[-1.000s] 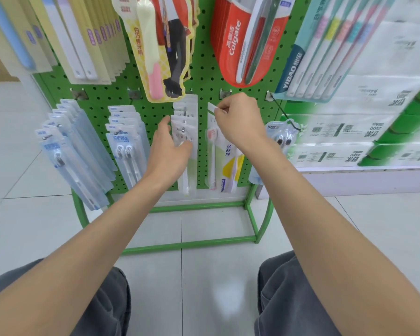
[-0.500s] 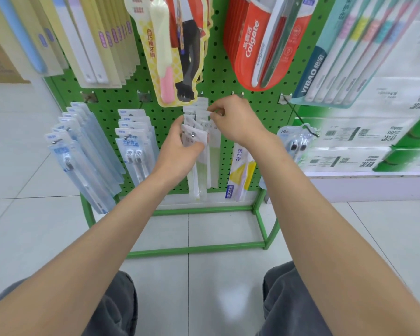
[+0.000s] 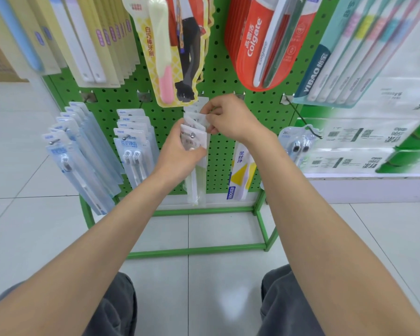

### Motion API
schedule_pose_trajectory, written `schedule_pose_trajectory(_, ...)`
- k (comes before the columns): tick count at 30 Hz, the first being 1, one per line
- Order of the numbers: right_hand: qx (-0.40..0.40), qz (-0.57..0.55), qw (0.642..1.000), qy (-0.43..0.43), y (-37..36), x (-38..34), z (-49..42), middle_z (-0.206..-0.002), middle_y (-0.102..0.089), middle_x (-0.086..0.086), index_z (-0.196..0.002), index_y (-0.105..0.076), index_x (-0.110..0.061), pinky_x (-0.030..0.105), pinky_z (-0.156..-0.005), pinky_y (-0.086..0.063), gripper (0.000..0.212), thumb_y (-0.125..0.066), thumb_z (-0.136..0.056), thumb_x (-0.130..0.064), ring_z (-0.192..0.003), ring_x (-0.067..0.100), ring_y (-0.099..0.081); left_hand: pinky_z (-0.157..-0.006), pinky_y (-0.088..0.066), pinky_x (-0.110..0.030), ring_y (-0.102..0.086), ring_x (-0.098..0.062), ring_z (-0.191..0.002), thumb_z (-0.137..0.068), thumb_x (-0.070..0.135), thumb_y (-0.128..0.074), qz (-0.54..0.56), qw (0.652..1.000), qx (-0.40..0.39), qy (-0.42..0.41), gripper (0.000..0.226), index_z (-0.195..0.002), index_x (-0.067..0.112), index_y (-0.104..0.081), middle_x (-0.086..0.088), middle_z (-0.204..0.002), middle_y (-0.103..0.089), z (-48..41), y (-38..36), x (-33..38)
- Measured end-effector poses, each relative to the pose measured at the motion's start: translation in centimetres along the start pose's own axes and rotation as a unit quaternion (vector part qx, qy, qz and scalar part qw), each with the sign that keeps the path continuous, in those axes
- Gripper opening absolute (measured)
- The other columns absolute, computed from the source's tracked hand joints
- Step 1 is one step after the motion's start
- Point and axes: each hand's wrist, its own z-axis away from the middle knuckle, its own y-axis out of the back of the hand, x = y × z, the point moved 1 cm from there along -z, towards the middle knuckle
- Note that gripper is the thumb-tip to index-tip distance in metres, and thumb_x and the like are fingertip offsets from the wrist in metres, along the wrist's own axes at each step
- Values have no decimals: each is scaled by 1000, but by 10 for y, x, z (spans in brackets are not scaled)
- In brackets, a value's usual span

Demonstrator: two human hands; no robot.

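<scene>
Blue toothbrush packs (image 3: pixel 83 154) hang at the left edge of the green pegboard (image 3: pixel 218 76). At the centre of the bottom row, the left hand (image 3: pixel 180 151) grips the front white pack (image 3: pixel 194 141), with the thumb across its face. The right hand (image 3: pixel 230 117) pinches the top of the rear white pack (image 3: pixel 200 120), just behind. A yellow-and-white pack (image 3: pixel 240 175) hangs just right of both.

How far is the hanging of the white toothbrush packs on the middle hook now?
Done: several white packs hang on the middle hook. In hand: the left-hand grip holds the front packs near the hook tip; the right-hand grip pinches one pack top behind them. Left, probably: seating that pack and letting go.
</scene>
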Motion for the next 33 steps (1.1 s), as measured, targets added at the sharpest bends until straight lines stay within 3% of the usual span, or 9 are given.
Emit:
schedule_pose_trajectory(3,23,-6,1000,9,-6,-1,-3,-79,-65,6,-96,-65,-13,28,-65,-54,20,-49,-94,-2,-66,16,-66,-66,-43,-5,-57,13,-84,-83,5,-68,10,1000,19,3,54,-127,28,-46,18,-103,-58,-2,0,-1)
schedule_pose_trajectory(6,14,13,1000,11,-11,-2,-5,-79,-62,1,-102,-70,-10,20,-62,-44,24,-49,-93,-4,-66,12,-58,-72,-46,-18,-61,-6,-94,-82,5,-69,16,999,27,8,60,-134,22,-45,7,-108,-61,-2,0,-1)
schedule_pose_trajectory(9,25,-12,1000,-6,-5,0,-9,-81,-66,0,-100,-70,-11,25,-68,-49,25,-47,-94,-4,-66,12,-61,-73,-44,-17,-57,3,-92,-83,8,-68,10,1000,22,8,59,-134,26,-45,15,-107,-59,0,1,0)
schedule_pose_trajectory(13,101,60,993,18,1,6,-18,-119,-67,6,-116,-68,-7,25,-89,-46,28,-48,-97,-5,-105,19,-62,-79,-46,-21,-58,1,-96,-84,7,-67,17,1000,20,8,56,-130,29,-46,18,-106,-59,0,1,-1)
schedule_pose_trajectory(15,97,92,990,33,1,8,-21,-123,-66,8,-124,-65,-8,28,-97,-44,31,-50,-97,-5,-114,21,-60,-81,-46,-22,-58,-2,-98,-84,6,-67,21,1000,20,11,55,-129,30,-46,17,-107,-59,-1,1,-1)
schedule_pose_trajectory(19,52,115,991,35,-6,12,-27,-123,-66,7,-123,-65,-10,30,-98,-45,30,-53,-96,-8,-115,21,-59,-85,-47,-24,-60,-9,-104,-85,8,-67,25,999,21,17,55,-129,31,-45,13,-112,-60,-3,0,-2)
schedule_pose_trajectory(26,80,101,991,23,-10,13,-29,-102,-68,5,-104,-70,-10,36,-86,-53,17,-58,-93,-9,-97,22,-63,-97,-49,-35,-60,-12,-109,-83,9,-68,30,999,21,28,54,-127,32,-47,8,-119,-61,-5,1,-6)
schedule_pose_trajectory(33,91,107,990,21,-8,8,-23,-92,-63,1,-102,-70,-10,37,-83,-55,17,-56,-92,-8,-91,21,-63,-87,-50,-27,-61,-6,-99,-85,7,-66,26,999,13,29,62,-140,25,-41,8,-119,-60,-2,3,-4)
